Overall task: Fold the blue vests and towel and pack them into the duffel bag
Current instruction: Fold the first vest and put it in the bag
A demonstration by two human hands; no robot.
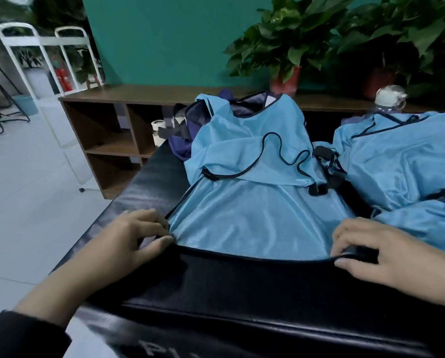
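Light-blue mesh vest with dark trim (249, 202) lies spread on black padded counter (242, 285), upper part draped over dark navy duffel bag (190, 117) at far end. Left hand (128, 239) pinches vest's near-left hem corner, fingers (162, 241) curled on trim. Right hand (376, 251) pinches near-right hem corner. Second light-blue vest (402, 161) crumpled right of first vest. Potted green plant (288, 45) stands behind bag.
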